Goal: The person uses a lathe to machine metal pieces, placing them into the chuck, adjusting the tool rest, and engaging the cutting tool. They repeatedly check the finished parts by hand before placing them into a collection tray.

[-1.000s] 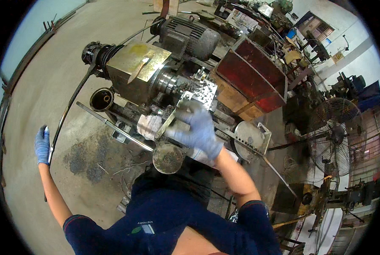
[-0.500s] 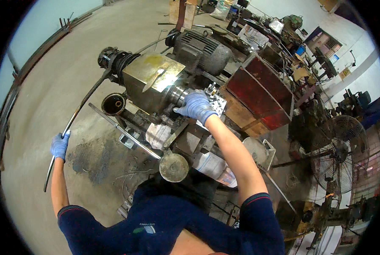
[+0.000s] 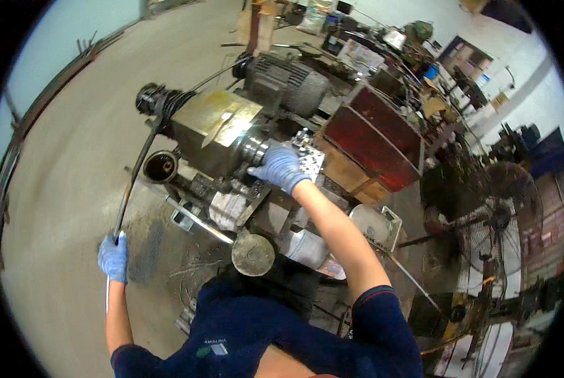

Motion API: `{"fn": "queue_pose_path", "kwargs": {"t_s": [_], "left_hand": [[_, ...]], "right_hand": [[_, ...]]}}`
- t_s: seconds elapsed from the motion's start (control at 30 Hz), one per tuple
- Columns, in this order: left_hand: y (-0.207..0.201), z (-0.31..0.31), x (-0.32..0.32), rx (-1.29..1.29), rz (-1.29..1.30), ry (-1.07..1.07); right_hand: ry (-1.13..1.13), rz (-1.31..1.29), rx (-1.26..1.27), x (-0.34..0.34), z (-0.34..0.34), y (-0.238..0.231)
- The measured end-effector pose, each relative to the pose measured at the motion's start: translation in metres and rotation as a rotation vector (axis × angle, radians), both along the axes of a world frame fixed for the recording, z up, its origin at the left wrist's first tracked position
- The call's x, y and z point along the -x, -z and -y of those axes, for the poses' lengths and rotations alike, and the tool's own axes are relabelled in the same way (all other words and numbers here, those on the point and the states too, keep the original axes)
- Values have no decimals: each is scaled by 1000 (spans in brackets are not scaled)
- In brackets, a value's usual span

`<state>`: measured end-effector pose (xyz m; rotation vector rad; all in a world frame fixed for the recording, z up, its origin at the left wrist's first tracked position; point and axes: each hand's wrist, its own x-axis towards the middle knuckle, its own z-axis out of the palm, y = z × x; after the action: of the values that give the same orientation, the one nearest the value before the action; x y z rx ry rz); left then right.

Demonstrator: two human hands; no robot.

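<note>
My left hand (image 3: pixel 112 258), in a blue knitted glove, is closed around a long metal bar (image 3: pixel 134 183). The bar's far end meets the black round end piece (image 3: pixel 159 102) on the left of a box-shaped headstock (image 3: pixel 216 123), which has a brassy, oily top. A flat pointed piece (image 3: pixel 218 129) lies on that top. My right hand (image 3: pixel 278 169), gloved alike, is wrapped over the shiny round spindle end (image 3: pixel 254 148) on the headstock's right; the glove hides what is under the palm. Just beyond it is a metal plate (image 3: pixel 311 162) covered with chips.
Behind the headstock sits a ribbed motor (image 3: pixel 288 82). A red metal box (image 3: pixel 376 135) stands to the right, a fan (image 3: pixel 499 217) farther right. Nearer me are a round metal disc (image 3: pixel 253 255), a silver tube (image 3: pixel 200 220), a white rag (image 3: pixel 228 211) and an oily cup (image 3: pixel 161 167).
My left hand has come nearer and to the right, swinging the bar to a steeper slant. My right hand remains on the spindle end. The whole view has shifted slightly.
</note>
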<state>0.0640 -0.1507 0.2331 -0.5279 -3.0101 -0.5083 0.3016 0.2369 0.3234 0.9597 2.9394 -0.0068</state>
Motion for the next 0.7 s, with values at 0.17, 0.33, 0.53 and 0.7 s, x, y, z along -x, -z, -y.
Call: {"fn": "queue_pose_path", "kwargs": {"t_s": [0.17,0.33,0.53,0.7], "left_hand": [[9,-6,27,-100,-35,192],[-8,-15,26,5,-259,321],[-86,-105,-16,-381,-229,585],[-120,-197,-55,-466,-377,786]], "right_hand": [[111,-16,31,-10,8,-14],[19,-648,67,-75,0,-50],[690,-338,-214,-176,-106,-92],[802,-312,-376,-222,-144,-95]]}}
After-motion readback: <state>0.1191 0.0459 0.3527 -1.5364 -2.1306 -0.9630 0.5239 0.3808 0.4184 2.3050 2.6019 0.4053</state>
